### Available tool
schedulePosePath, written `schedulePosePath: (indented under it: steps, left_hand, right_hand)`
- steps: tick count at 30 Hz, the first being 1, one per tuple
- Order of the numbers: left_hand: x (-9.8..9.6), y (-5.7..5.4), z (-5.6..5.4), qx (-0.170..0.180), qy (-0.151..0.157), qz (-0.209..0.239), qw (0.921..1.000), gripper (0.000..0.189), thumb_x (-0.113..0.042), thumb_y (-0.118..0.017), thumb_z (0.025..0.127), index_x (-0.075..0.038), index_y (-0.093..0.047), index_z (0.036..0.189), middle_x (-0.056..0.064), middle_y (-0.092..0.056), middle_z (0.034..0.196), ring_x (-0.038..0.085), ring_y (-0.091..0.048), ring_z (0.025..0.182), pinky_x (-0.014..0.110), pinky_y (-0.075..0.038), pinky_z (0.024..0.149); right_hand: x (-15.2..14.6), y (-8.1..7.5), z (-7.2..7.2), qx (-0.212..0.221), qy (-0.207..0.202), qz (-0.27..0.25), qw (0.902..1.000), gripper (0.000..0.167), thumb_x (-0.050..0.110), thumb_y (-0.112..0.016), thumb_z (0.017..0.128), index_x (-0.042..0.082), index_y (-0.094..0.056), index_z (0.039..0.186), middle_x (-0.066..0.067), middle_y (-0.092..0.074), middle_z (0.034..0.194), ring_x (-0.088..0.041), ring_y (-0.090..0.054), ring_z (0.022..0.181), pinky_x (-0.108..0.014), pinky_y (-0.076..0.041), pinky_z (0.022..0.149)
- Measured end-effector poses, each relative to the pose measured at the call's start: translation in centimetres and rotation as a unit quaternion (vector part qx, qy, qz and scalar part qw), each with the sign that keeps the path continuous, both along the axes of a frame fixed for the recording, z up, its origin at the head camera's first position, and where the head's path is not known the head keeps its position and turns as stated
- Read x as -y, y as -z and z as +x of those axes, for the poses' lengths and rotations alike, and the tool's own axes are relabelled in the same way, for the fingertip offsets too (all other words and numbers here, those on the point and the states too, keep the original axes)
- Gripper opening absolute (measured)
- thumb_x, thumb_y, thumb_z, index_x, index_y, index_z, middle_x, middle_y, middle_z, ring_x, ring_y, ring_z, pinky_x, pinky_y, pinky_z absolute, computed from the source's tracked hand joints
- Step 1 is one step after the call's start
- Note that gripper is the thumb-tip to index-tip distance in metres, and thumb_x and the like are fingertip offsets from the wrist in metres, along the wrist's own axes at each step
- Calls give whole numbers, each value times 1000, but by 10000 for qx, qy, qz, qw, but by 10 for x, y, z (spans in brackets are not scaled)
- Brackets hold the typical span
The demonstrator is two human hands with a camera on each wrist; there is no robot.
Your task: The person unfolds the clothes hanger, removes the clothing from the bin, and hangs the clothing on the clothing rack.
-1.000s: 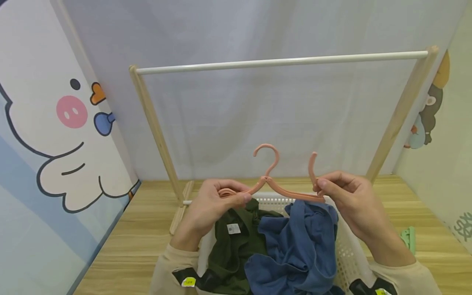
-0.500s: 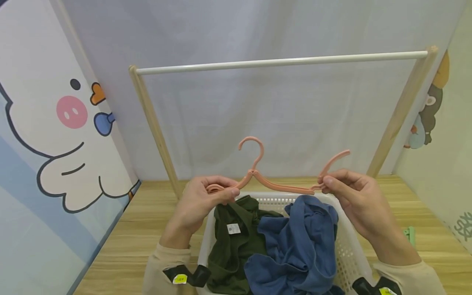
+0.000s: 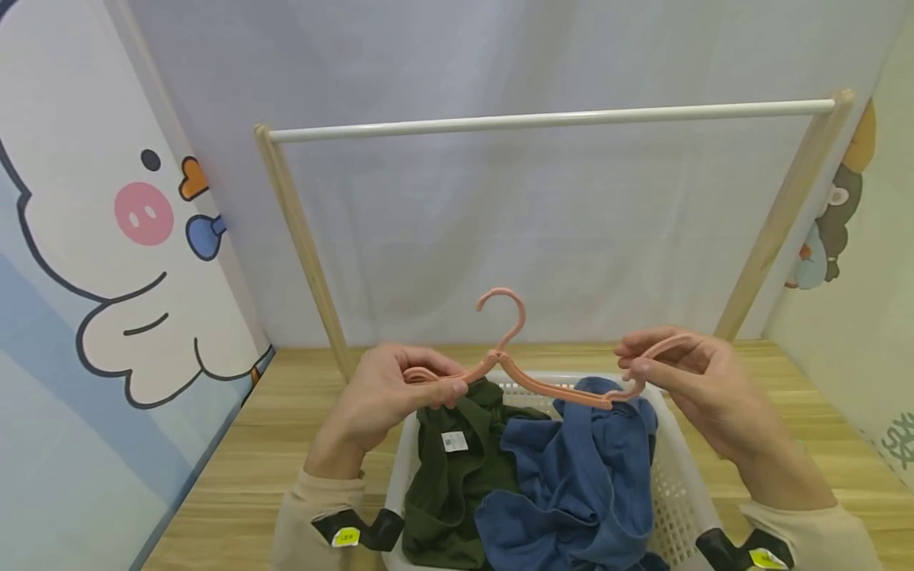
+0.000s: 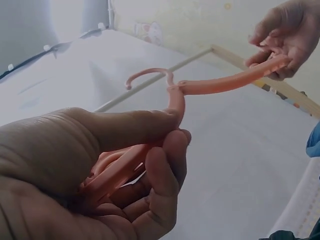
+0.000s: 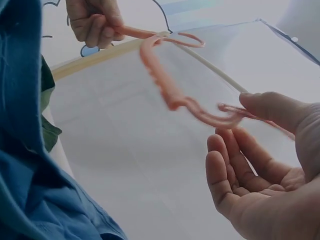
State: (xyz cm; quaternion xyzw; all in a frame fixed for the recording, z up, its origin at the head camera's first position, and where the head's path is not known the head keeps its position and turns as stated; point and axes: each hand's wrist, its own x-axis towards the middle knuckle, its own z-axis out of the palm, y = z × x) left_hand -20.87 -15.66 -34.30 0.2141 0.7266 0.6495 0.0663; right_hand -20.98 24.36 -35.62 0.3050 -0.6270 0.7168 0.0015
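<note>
A salmon-pink folding clothes hanger (image 3: 553, 388) is stretched between both hands above the basket, its hook (image 3: 520, 316) pointing up. My left hand (image 3: 389, 392) grips the folded-up arm on the left side, thumb in front; in the left wrist view its fingers curl under that arm (image 4: 117, 175). My right hand (image 3: 714, 396) pinches the curved thin end piece (image 3: 634, 387) of the other arm, which bends up over the index finger. The right wrist view has the thumb (image 5: 272, 107) on top of this piece and the fingertips (image 5: 225, 137) just below.
Below the hanger, a white perforated basket (image 3: 689, 484) holds a dark green garment (image 3: 446, 496) with a white tag and a blue garment (image 3: 564, 476). Behind it stands a wooden rack with a white rail (image 3: 543, 121). Cartoon panels (image 3: 78, 238) flank the wooden table (image 3: 243, 452).
The hanger's right end piece has swung from upright down toward the right, over my right hand. That hand has shifted right, and the hanger's right arm now slopes down more.
</note>
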Motion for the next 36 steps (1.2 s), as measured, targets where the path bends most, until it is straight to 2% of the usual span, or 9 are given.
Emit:
schedulePosePath:
  steps: [4, 8, 11, 14, 18, 24, 29, 36]
  left_hand:
    - [0, -1, 1, 69, 43, -351, 9994, 21, -5, -86, 97, 3, -83, 116, 11, -84, 98, 23, -79, 85, 37, -65, 79]
    - [-1, -1, 1, 53, 41, -561, 9984, 20, -7, -86, 98, 1, -84, 116, 9, -83, 99, 24, -79, 86, 41, -65, 81]
    - [0, -1, 1, 79, -11, -570, 9983, 20, -8, -86, 98, 0, -84, 116, 9, -83, 98, 26, -79, 87, 41, -65, 80]
    - [0, -1, 1, 65, -49, -453, 9989, 21, -6, -85, 98, 1, -83, 117, 15, -83, 98, 27, -80, 86, 40, -65, 79]
    - [2, 0, 0, -55, -111, -270, 9996, 20, -6, -85, 99, 3, -83, 116, 21, -81, 96, 25, -78, 82, 40, -65, 78]
    - [8, 1, -3, -260, -105, 40, 9996, 18, -4, -82, 100, 5, -83, 116, 12, -79, 94, 26, -72, 81, 37, -61, 77]
    - [11, -1, -3, -231, -136, 254, 9993, 20, -3, -80, 101, 8, -81, 118, 8, -78, 88, 22, -71, 81, 34, -60, 78]
    - [10, -1, -3, -203, -391, 376, 9983, 25, -1, -78, 102, 10, -78, 124, 1, -80, 89, 18, -72, 83, 35, -62, 80]
  right_hand:
    - [-6, -1, 0, -96, 57, 29, 9999, 39, -18, -53, 108, -4, -70, 140, -7, -77, 132, -23, -75, 119, -29, -58, 107]
    - [-4, -4, 2, 52, 326, 237, 9992, 35, -17, -59, 106, -3, -73, 136, -7, -79, 127, -21, -77, 116, -27, -60, 103]
    - [1, -5, 3, 155, 459, 526, 9974, 28, -14, -64, 105, -5, -75, 129, -9, -81, 119, -22, -80, 103, -27, -61, 100]
    - [5, -5, 3, 179, 496, 603, 9968, 20, -13, -67, 105, -8, -75, 122, -11, -80, 112, -24, -79, 91, -29, -62, 96]
    - [7, -4, 4, 118, 508, 426, 9977, 17, -15, -65, 104, -10, -75, 117, -10, -80, 109, -24, -78, 92, -30, -62, 98]
    - [4, -4, 5, 130, 604, 326, 9976, 18, -14, -63, 106, -8, -74, 118, -8, -81, 107, -25, -80, 94, -28, -58, 105]
    - [2, -4, 4, 196, 689, 297, 9970, 17, -14, -63, 106, -6, -75, 117, -6, -80, 110, -22, -79, 100, -27, -59, 101]
    - [1, -3, 3, 187, 625, 208, 9977, 19, -16, -63, 106, -6, -75, 116, -6, -80, 110, -20, -77, 99, -29, -63, 93]
